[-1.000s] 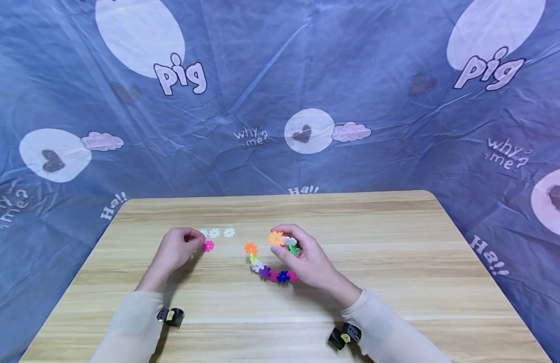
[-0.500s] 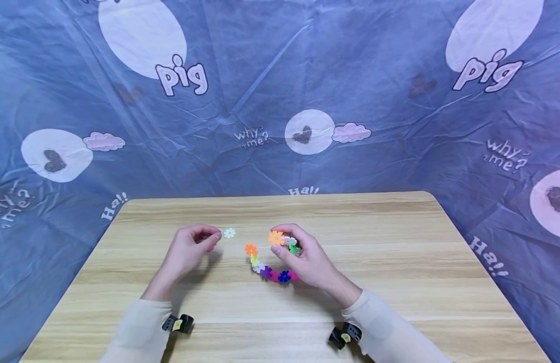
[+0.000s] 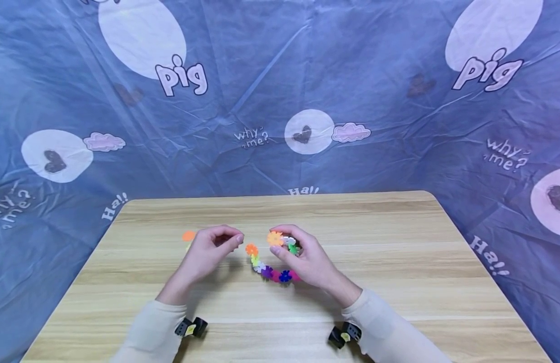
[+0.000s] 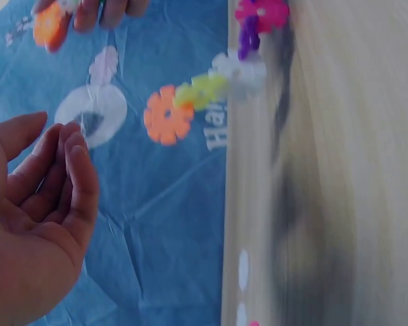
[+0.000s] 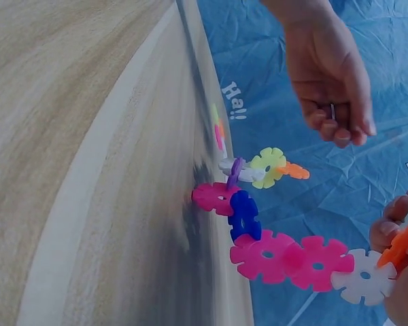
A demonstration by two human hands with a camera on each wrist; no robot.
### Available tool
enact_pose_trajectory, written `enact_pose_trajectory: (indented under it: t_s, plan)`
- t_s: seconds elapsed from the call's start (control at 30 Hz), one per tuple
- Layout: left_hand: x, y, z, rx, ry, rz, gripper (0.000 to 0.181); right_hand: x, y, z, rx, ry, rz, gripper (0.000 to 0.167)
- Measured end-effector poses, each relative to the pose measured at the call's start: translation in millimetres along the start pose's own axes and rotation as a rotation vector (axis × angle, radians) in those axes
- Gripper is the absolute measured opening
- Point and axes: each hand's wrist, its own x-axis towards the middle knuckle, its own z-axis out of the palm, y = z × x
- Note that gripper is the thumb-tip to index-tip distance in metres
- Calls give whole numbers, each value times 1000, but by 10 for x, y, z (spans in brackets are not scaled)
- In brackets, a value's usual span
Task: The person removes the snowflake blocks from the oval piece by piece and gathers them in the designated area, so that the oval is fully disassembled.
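Observation:
My right hand (image 3: 309, 257) pinches an orange flower-shaped interlocking disc (image 3: 275, 238) at one end of a curved chain of such discs (image 5: 319, 263). Pink, blue, purple, white, yellow and green pieces make up the chain. Its other end, also an orange disc (image 4: 168, 115), points up toward my left hand (image 3: 209, 252). That hand hovers left of the chain, apart from it. Its fingers are loosely bent in the left wrist view, thumb away from them, and I see nothing held. My right palm hides part of the chain.
Loose discs lie on the wooden table (image 3: 375, 282): an orange one (image 3: 189, 236) peeks out behind the left hand, and white ones (image 4: 243, 270) show in the left wrist view. A blue printed cloth (image 3: 261, 166) hangs behind the table.
My left hand has moved right, from beside the loose white and pink discs to near the chain's free end. Orange and yellow discs now show behind it. The right hand and chain stay nearly still.

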Motion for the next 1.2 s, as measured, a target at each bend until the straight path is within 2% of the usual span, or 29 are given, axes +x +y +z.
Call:
enact_pose_trajectory:
  t_s: [0.17, 0.37, 0.47, 0.73, 0.9, 1.07, 1.2]
  plan:
    - [8, 95, 107, -15, -45, 42, 16, -1, -16, -8, 2, -9, 21, 39]
    - [35, 156, 212, -49, -48, 104, 15, -2, -29, -5, -15, -9, 21, 37]
    - [46, 191, 254, -74, -58, 112, 16, -3, -23, -2, -38, -6, 9, 38]
    - [83, 230, 333, -103, -114, 79, 18, 5, -11, 4, -79, -2, -27, 39]
    - [87, 229, 358, -132, -120, 38, 21, -2, -5, -27, -92, -14, -28, 42]
    - [87, 211, 346, -178, -99, -15, 22, -16, 16, -77, -79, -42, 28, 46]
    - [88, 187, 318, -191, -81, -35, 21, -27, 40, -104, -59, -51, 87, 47]
